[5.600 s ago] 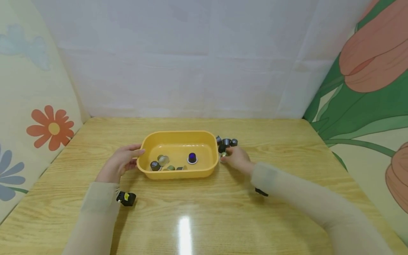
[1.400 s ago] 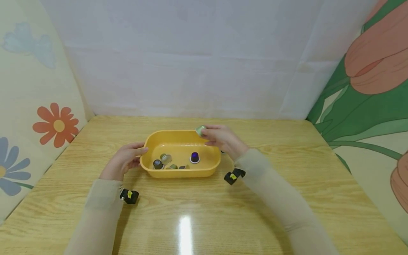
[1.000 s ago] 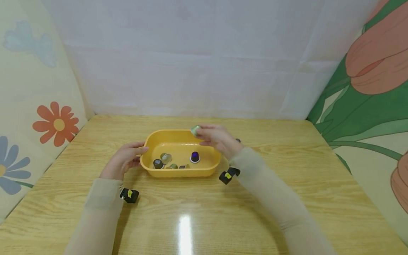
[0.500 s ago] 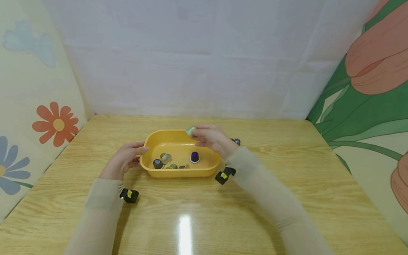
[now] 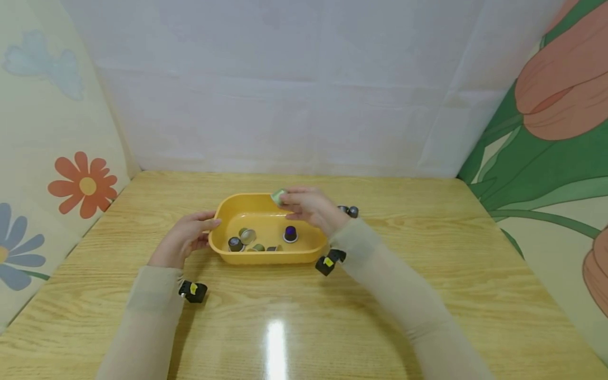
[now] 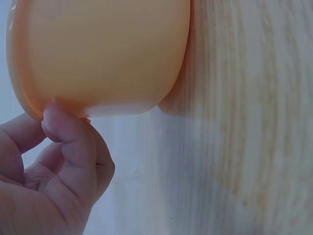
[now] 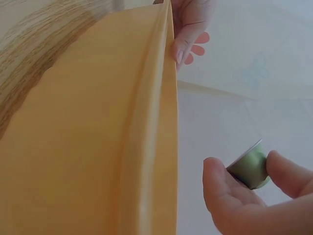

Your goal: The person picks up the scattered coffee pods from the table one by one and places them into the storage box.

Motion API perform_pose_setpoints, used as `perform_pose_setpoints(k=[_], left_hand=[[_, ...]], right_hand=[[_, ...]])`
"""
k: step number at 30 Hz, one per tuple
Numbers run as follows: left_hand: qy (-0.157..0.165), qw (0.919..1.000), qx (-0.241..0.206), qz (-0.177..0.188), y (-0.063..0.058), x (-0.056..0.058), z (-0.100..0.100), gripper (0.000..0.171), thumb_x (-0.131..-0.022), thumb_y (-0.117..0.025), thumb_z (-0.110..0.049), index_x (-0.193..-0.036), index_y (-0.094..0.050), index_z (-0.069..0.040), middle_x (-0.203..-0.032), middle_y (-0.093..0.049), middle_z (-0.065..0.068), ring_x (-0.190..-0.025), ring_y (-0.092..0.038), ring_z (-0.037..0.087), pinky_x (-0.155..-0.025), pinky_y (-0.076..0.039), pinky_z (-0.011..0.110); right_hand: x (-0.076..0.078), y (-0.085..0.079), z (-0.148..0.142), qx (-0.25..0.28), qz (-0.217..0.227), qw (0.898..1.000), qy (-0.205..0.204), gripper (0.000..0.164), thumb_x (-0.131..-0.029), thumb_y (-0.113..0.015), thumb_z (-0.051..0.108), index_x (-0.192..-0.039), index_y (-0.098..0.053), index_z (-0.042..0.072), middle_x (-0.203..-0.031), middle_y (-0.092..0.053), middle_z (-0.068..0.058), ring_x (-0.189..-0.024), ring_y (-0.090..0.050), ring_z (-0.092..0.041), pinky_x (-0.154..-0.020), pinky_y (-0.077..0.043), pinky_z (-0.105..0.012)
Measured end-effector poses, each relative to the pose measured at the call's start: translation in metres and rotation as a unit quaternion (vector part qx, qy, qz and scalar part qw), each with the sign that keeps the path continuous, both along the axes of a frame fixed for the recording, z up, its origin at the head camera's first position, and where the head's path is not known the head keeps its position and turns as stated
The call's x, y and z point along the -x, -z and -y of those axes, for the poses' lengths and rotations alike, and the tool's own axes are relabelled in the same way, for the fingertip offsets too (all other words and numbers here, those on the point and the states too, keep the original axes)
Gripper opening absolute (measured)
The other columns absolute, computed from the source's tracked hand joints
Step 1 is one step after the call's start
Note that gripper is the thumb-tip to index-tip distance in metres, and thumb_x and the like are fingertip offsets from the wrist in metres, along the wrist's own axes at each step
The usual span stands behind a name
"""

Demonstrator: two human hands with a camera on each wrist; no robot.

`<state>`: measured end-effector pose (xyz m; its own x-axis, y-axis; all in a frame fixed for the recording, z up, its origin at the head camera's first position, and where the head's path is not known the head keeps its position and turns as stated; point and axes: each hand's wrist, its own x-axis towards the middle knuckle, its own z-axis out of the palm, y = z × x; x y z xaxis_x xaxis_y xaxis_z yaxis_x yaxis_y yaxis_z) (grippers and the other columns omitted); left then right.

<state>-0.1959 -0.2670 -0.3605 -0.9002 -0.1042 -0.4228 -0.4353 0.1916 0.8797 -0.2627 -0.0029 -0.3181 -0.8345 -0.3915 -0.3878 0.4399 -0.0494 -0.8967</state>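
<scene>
A yellow plastic tub (image 5: 268,258) stands on the table. My left hand (image 5: 182,240) grips its left end, the thumb over the rim and the other fingers against the outer wall, as the left wrist view shows up close. Above the tub's back rim, my right hand (image 5: 311,207) pinches a light green coffee capsule (image 7: 252,169) between thumb and fingers, tilted and well above the tub floor. Inside lie several capsules: a purple one (image 5: 290,233) upright at the right, a dark one (image 5: 235,244) at the left front, and silver and green ones near it.
Just right of the tub, more dark capsules (image 5: 352,211) sit on the wooden table (image 5: 418,253), partly hidden behind my right hand. A white cloth (image 5: 294,95) hangs behind, with flower-printed panels on both sides.
My right hand has picked up the green capsule from the group beside the tub and carried it left over the tub, still drifting slowly left. My left hand stays on the rim.
</scene>
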Motion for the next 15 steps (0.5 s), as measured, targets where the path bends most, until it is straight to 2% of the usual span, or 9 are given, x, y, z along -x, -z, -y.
perform_pose_setpoints(k=[15], left_hand=[[-0.003, 1.0, 0.0, 0.003, -0.002, -0.001, -0.001, 0.062, -0.101, -0.054, -0.021, -0.153, -0.025, -0.005, -0.124, -0.046, 0.013, -0.076, -0.055, 0.012, -0.064, -0.052, 0.023]], right_hand=[[-0.006, 0.006, 0.014, -0.014, 0.023, 0.999, -0.022, 0.041, -0.096, -0.06, 0.007, -0.136, -0.053, 0.0, -0.127, -0.059, -0.017, -0.118, -0.058, -0.028, -0.099, -0.045, -0.044]])
